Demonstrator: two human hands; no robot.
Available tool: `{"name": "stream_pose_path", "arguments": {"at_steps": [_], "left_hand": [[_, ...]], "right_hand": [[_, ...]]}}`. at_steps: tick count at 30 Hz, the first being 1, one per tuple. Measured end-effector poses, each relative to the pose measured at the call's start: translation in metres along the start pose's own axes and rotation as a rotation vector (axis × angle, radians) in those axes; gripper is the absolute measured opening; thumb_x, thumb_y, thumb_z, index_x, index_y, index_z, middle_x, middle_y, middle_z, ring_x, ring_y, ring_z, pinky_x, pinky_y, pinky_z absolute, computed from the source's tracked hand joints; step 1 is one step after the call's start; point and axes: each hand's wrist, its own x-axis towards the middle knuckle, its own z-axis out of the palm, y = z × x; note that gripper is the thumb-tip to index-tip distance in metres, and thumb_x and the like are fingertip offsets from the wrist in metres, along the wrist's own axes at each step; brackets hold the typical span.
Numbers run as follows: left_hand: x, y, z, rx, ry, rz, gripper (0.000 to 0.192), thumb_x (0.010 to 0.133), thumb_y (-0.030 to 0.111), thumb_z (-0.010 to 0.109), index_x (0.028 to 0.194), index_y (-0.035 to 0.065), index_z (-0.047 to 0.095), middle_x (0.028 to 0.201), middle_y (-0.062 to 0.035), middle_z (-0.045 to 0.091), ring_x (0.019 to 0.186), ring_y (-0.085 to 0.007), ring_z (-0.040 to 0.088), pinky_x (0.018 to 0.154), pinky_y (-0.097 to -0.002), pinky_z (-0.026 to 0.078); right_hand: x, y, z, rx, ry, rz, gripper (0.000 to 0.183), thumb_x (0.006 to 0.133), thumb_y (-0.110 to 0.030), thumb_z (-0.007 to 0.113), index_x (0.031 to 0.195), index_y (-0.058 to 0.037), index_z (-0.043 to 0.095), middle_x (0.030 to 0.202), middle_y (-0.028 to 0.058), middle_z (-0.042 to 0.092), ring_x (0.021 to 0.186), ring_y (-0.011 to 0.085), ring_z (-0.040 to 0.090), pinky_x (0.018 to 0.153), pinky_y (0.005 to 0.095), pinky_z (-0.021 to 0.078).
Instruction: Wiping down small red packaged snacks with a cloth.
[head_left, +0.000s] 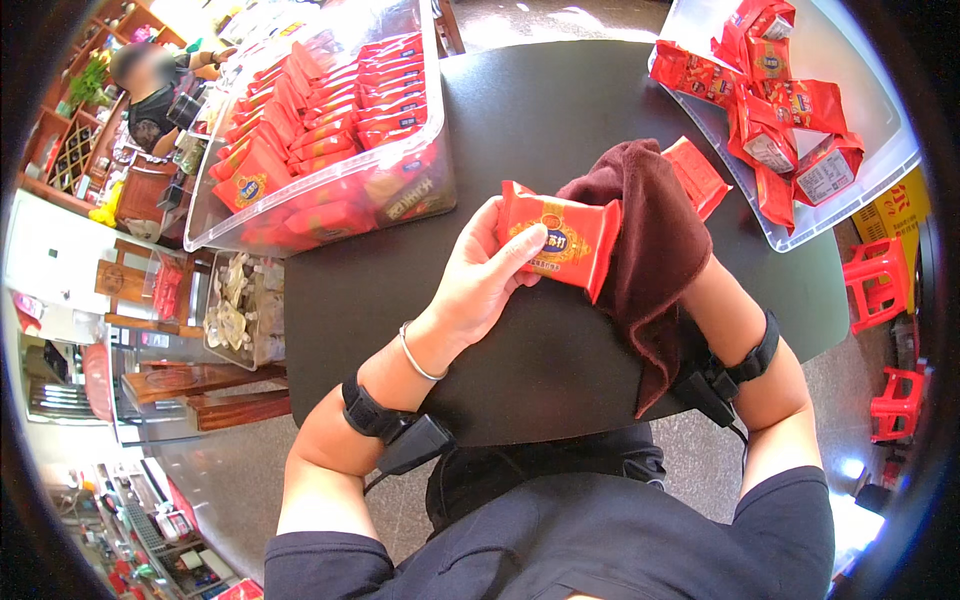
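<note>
My left hand (487, 266) grips a red packet of soda crackers (564, 238) at its left end, the thumb across the printed front. A dark brown cloth (652, 225) drapes over my right hand and hides its fingers; only the right forearm (724, 307) shows below it. The cloth meets the right end of the packet and hangs down toward the table's near edge. Just beyond the cloth, another red packet (697, 178) lies on the black table (540, 112), partly covered from view.
At the left, a clear plastic bin (319, 206) holds rows of red packets. A translucent bin (847, 45) at the right has several loose red packets. Lower left stand a tub of crumpled wrappers (236, 307) and a wooden chair (202, 382). Red stools (877, 285) are at right; a person (154, 97) is far left.
</note>
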Motion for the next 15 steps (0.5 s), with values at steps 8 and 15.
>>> {"name": "stream_pose_path", "arguments": {"at_steps": [8,15], "left_hand": [[-0.006,0.0,0.002,0.078,-0.288,-0.103,0.025,0.079,0.013,0.061,0.101,0.0046,0.051,0.086,0.0022,0.057,0.073,-0.001,0.05,0.057,-0.0156,0.04],[-0.006,0.004,0.0,0.157,-0.395,-0.193,0.036,0.078,0.009,0.062,0.109,-0.0021,0.048,0.101,-0.0036,0.057,0.092,-0.008,0.053,0.083,-0.0247,0.044]], "right_hand": [[-0.011,0.007,0.018,0.344,-0.068,0.166,0.015,0.076,-0.012,0.05,0.088,-0.004,0.051,0.082,0.0132,0.056,0.065,0.0236,0.058,0.044,0.0329,0.0445],[-0.009,-0.011,0.006,0.36,-0.128,0.089,0.02,0.074,-0.015,0.054,0.089,-0.0017,0.051,0.07,0.0124,0.056,0.067,0.0266,0.058,0.056,0.0315,0.046]]}}
